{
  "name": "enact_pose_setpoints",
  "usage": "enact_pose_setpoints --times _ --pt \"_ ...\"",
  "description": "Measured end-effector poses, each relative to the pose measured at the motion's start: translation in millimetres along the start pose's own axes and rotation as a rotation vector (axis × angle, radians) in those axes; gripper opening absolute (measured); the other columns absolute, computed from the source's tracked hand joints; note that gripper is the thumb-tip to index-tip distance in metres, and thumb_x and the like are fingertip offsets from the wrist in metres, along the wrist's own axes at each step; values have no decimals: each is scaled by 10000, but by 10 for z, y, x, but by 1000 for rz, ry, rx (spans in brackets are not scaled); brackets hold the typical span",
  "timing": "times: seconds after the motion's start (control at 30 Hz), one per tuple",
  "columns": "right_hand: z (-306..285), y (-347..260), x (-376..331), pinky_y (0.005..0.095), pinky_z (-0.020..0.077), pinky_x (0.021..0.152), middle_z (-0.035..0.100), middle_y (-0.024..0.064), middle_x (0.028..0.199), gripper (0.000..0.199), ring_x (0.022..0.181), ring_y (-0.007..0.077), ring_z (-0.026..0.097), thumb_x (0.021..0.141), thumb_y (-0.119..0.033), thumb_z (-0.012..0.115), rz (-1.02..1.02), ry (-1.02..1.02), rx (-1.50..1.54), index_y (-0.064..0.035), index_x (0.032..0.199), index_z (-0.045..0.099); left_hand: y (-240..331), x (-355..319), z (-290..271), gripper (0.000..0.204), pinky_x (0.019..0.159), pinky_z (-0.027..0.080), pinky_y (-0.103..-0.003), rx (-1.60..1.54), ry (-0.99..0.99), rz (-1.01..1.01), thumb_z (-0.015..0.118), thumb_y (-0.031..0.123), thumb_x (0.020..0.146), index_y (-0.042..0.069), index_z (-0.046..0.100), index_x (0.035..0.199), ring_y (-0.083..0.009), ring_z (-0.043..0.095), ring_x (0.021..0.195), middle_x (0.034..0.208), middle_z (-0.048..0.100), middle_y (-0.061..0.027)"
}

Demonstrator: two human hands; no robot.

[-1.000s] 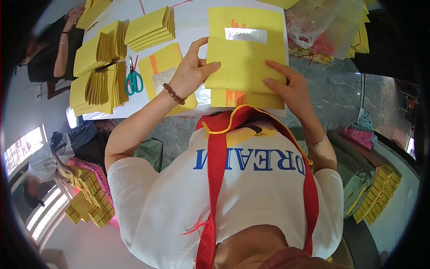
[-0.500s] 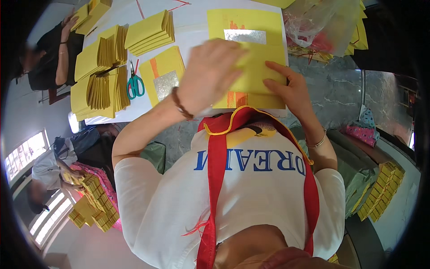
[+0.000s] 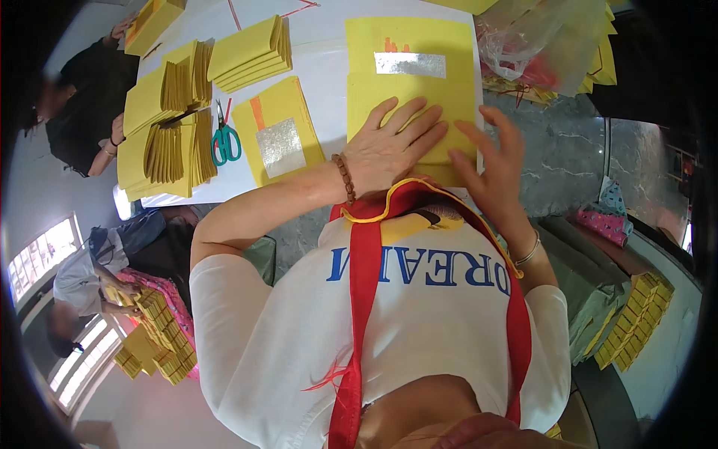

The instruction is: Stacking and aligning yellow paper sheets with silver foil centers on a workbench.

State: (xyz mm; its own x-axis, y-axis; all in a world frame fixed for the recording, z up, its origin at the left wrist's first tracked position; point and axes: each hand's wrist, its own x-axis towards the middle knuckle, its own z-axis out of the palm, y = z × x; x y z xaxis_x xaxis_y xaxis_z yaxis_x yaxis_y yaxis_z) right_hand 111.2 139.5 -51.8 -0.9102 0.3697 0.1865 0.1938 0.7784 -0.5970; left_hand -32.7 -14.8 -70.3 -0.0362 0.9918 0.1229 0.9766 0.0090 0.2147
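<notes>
A yellow paper sheet with a silver foil patch and orange marks lies on the white table in front of me, its near part folded over. My left hand presses flat on the folded part, fingers spread, hiding some of its lower edge. Just by the sheet's right edge, my right hand is open with its fingers apart and nothing in it. Left of my left wrist rests a small stack of yellow paper with a silver foil square and an orange stripe.
Teal-handled scissors lie beside several bundles of folded yellow paper. A clear plastic bag sits at the far right. A person in black is at the table's left; another person handles yellow bundles lower left.
My left hand has moved right and nearer, now flat on the folded paper. My right hand has lifted slightly away at the edge. The co-worker's arm on the left has shifted.
</notes>
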Motion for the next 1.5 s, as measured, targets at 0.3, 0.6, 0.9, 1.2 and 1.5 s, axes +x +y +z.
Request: enact_pose_setpoints --times 0.3,0.6,0.9,1.2,1.5 --pt "172 176 -225 559 168 1032 343 59 1418 471 1306 256 315 816 -405 568 -371 -209 -213 -262 1261 503 23 -7 1 537 1021 237 -445 -386 251 -125 599 245 769 26 462 1239 -297 306 1268 1338 388 -139" --pt "131 144 -210 571 171 1021 346 65 1418 473 1318 260 297 813 -414 570 -330 -239 -176 -275 1261 510 26 -71 -85 486 832 351 -362 -60 197 8 631 292 753 23 536 1147 -271 450 1041 1178 497 -139" --pt "-80 188 -54 368 265 1043 464 143 1317 453 1244 268 404 876 -272 484 -7 -138 805 -22 1254 481 166 59 -278 490 672 422 -314 181 62 -70 557 135 696 -33 505 1154 -238 532 917 1108 539 -177" --pt "-39 345 -92 360 302 1013 511 137 1252 389 1200 243 438 899 -219 436 -15 128 594 -9 1219 504 -1199 -365 -1039 457 868 436 -367 -285 365 -102 546 3 769 85 529 1218 -286 542 986 1102 589 -98" --pt "38 252 -85 326 367 948 573 127 1139 264 1083 241 523 868 -87 487 1 -38 466 -10 1103 581 -2917 -1259 91 581 889 333 -444 564 355 -548 586 59 750 321 474 1257 -231 491 1089 1224 542 67"
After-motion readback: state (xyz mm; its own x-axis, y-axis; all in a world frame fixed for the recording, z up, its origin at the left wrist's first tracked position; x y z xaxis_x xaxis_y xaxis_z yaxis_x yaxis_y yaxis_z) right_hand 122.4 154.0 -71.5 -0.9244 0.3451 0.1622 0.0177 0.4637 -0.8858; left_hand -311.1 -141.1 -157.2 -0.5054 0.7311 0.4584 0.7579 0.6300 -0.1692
